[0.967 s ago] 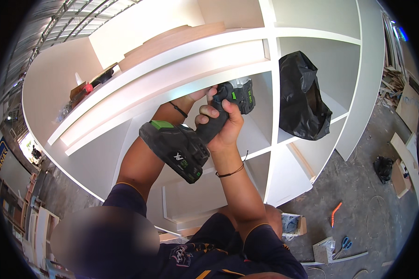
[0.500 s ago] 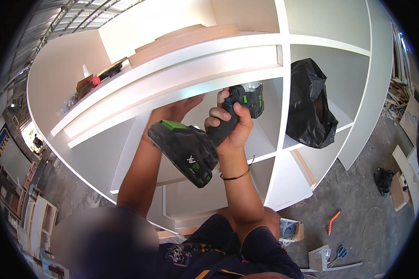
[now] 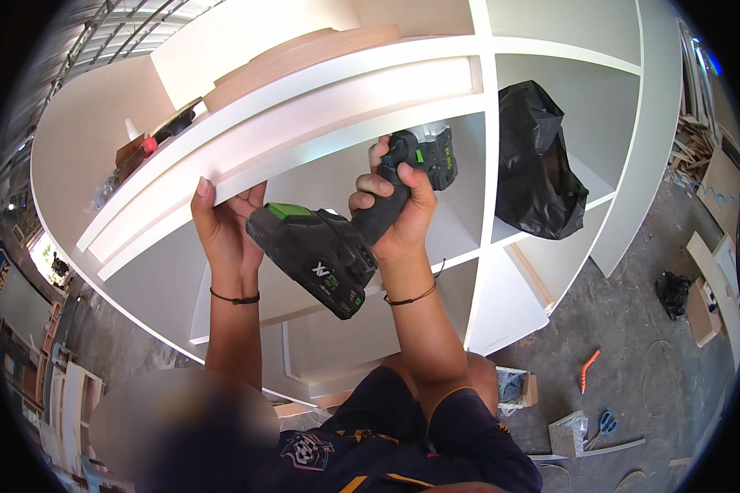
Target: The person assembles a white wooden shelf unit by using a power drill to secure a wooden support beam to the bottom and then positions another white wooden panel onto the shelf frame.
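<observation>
In my right hand (image 3: 396, 209) is a black and green cordless power driver (image 3: 378, 215), held by its handle with my fingers wrapped round it. Its battery end (image 3: 316, 261) points toward me and down to the left; its head is up beside the white cabinet, the tip out of sight. My left hand (image 3: 232, 226) is at the lower edge of a long white rail (image 3: 292, 141) of that cabinet. Its thumb lies against the front of the rail and its fingers go up behind the edge, partly hidden.
A black plastic bag (image 3: 543, 164) hangs in the right compartment of the cabinet (image 3: 489, 189). Small tools, one with a red part (image 3: 149, 145), and a curved wooden strip (image 3: 304, 59) lie on the upper shelf. Blue-handled scissors (image 3: 607, 423) and an orange tool (image 3: 589, 370) lie on the floor.
My left hand has come out from under the rail and shifted left, taking hold of its lower edge. The driver stays in my right hand; the whole view has shifted slightly.
</observation>
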Demonstrator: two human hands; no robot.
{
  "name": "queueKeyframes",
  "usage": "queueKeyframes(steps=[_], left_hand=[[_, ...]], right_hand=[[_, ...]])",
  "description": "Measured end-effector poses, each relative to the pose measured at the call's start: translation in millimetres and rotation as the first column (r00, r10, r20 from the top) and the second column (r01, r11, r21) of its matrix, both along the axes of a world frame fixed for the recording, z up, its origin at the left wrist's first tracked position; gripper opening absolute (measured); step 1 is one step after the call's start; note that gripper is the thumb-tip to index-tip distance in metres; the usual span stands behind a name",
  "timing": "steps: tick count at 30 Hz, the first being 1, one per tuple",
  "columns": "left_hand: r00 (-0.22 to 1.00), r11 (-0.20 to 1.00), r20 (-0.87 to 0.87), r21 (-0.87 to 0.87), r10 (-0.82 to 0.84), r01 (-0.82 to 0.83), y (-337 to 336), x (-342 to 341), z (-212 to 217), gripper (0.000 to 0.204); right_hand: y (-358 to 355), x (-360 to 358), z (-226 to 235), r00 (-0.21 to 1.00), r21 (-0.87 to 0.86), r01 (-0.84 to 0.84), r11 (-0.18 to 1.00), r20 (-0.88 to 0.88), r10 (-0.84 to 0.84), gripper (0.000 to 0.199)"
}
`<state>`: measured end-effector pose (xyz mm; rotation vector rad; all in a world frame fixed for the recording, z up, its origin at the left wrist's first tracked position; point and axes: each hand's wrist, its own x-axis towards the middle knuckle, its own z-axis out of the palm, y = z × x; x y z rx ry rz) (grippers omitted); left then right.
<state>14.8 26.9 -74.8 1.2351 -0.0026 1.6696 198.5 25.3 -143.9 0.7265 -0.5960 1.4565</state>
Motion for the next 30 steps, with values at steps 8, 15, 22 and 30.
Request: queueKeyframes(steps=[8,15,22,30], left_hand=[[0.999,0.998,-0.029,-0.030,0.046,-0.046,-1.8,2.3,0.2,0.059],[0.997,0.999,-0.074,-0.043,0.015,-0.018,-3.4,0.7,1.0,0.062],[0.999,0.997,-0.053,-0.079,-0.001,-0.003,0.0,-2.6,-0.7,0.062],[0.995,0.999,-0.089,-0.033,0.035,-0.038,-1.8,-1.1,0.6,0.061]], right_hand=[[-10.1,-6.6,7.2,0.999,-0.067,0.016,0.998,-0.028,-0.018,0.035],[-9.8,-7.3,9.1,0.999,-0.081,0.033,0.996,-0.041,-0.036,0.032],[-10.4,-9.2,10.6,0.996,-0.099,0.078,0.992,-0.024,-0.081,0.033],[-5.1,-7.7,6.6,0.997,-0.050,0.074,0.996,-0.012,-0.075,0.034]])
